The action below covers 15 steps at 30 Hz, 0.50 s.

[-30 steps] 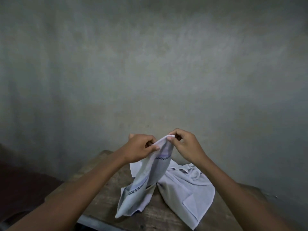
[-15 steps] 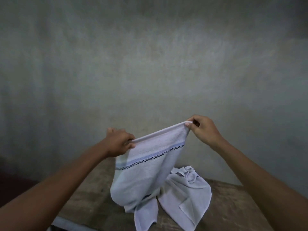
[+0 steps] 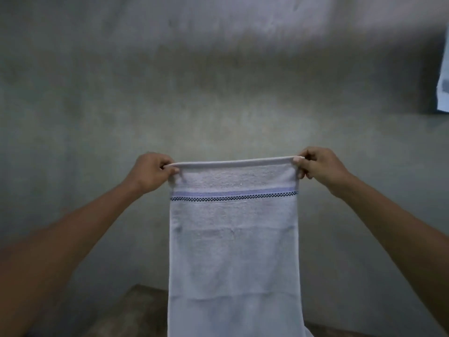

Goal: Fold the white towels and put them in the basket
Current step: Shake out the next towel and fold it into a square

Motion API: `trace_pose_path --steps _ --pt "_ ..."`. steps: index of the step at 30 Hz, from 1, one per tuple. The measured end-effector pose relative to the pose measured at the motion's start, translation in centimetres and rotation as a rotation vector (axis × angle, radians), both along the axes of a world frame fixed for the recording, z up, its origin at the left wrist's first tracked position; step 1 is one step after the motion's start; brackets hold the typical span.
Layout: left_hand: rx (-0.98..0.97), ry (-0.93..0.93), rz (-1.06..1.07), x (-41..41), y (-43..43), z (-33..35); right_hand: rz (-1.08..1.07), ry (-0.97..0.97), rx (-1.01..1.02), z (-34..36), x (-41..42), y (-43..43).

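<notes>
Since half a second ago both hands are drawing apart and rising, and the white towel [image 3: 233, 239], sagging between them then, is now hanging flat and fully spread. Its top hem is stretching taut and nearly level from hand to hand, and its two side edges are dropping straight down. Its lower end is running out of the bottom of the view, so whether it is touching anything cannot be told. Open air is lying on both sides of the towel, between it and each forearm. At the towel's top left corner the left hand [image 3: 150, 172] is pinching the hem with curled fingers [image 3: 170, 169]; at its top right corner the right hand [image 3: 318, 166] is pinching it likewise. Just below the hem a blue band and a dark checked line are crossing the cloth. Below and left of the towel a worn wooden table [image 3: 136, 310] is showing. Behind the towel a stained grey wall [image 3: 218, 93] is filling the view, with a pale sheet [image 3: 443, 69] hanging far up to the towel's right.
</notes>
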<state>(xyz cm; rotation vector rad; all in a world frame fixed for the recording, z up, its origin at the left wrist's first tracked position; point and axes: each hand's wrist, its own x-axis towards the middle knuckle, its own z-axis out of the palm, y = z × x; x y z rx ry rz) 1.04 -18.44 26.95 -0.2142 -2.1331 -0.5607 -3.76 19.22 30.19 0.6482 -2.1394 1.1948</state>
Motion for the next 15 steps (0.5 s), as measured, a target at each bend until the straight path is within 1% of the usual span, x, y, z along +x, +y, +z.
trace_pose_path --steps 1,2,4,6,8,12,13,15 --pt "0.062 -0.017 -0.038 0.1 0.2 1.1 0.017 -0.040 0.046 0.8 0.2 0.3" --pt "0.108 -0.072 -0.079 0.2 0.4 2.0 0.030 -0.063 0.065 1.5 0.4 0.6" --pt "0.181 -0.186 -0.168 0.7 0.7 3.6 0.034 -0.035 -0.037 3.0 0.8 1.3" --pt "0.282 -0.170 -0.239 1.0 1.3 4.9 0.091 -0.031 -0.130 4.2 1.5 1.8" --pt "0.384 -0.111 -0.292 1.4 2.2 6.0 0.124 -0.029 -0.154 4.7 2.1 2.0" --pt "0.540 -0.065 -0.429 1.9 3.4 6.7 0.078 0.106 -0.215 4.8 3.2 2.3" --pt "0.557 -0.077 -0.445 2.1 3.4 6.8 0.077 0.117 -0.210 4.8 3.5 2.6" --pt "0.601 -0.156 -0.516 2.4 2.9 7.3 0.081 0.107 -0.202 4.9 3.8 3.2"
